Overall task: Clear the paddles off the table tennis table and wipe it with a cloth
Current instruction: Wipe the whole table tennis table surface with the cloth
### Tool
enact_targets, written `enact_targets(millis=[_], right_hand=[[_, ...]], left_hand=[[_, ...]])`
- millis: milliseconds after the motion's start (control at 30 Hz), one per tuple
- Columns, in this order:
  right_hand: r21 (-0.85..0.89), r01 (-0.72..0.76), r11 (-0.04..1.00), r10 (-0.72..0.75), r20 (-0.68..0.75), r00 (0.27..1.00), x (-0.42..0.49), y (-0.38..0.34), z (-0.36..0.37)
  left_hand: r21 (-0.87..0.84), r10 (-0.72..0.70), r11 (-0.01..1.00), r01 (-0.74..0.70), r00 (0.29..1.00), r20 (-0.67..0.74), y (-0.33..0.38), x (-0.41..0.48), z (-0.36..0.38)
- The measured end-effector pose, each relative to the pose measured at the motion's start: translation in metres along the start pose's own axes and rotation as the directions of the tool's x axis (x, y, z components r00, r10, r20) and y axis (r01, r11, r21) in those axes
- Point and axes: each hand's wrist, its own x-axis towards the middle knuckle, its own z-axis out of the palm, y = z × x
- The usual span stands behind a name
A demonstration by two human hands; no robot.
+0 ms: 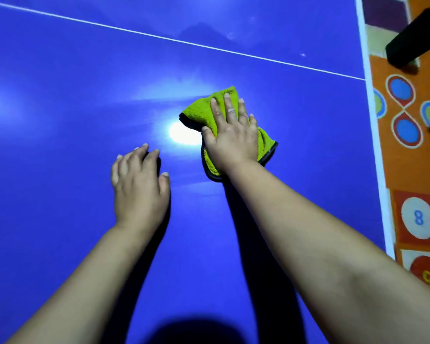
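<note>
A glossy blue counter (60, 95) is gleaming above patterned orange floor (407, 167); the right hand (231, 137) is pressing flat on a crumpled lime-green cloth (196, 111), the left hand (139, 187) resting open.

Fluffy, matt green cloth (199, 109) with a dark hem — on the glossy, smooth blue table (85, 78).

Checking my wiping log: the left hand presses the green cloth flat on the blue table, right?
Not quite: the head view shows the right hand pressing the green cloth flat on the blue table; the left hand holds nothing.
</note>
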Motion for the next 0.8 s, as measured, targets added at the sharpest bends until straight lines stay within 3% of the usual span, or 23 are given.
enact_targets(millis=[267,467,633,733,800], right_hand=[[0.008,-0.258,0.966,0.258,-0.061,0.964,-0.001,0.171,-0.006],[0.024,-0.473,0.881,0.473,-0.062,0.879,-0.012,0.267,-0.013],[0.045,-0.599,0.799,0.601,-0.047,0.798,-0.006,0.266,-0.017],[0.069,-0.666,0.743,0.670,-0.049,0.741,0.004,0.231,-0.017],[0.073,-0.654,0.753,0.658,-0.068,0.750,0.015,0.190,-0.014]], left_hand=[[-0.078,0.168,0.983,-0.165,0.986,0.024,0.120,0.017,0.056],[-0.128,0.231,0.966,-0.225,0.972,0.034,0.172,0.024,0.088],[-0.082,0.219,0.973,-0.218,0.976,0.000,0.157,0.038,0.085],[-0.003,0.191,0.982,-0.191,0.982,0.011,0.128,0.050,0.076],[0.033,0.149,0.988,-0.149,0.989,0.006,0.103,0.057,0.067]])
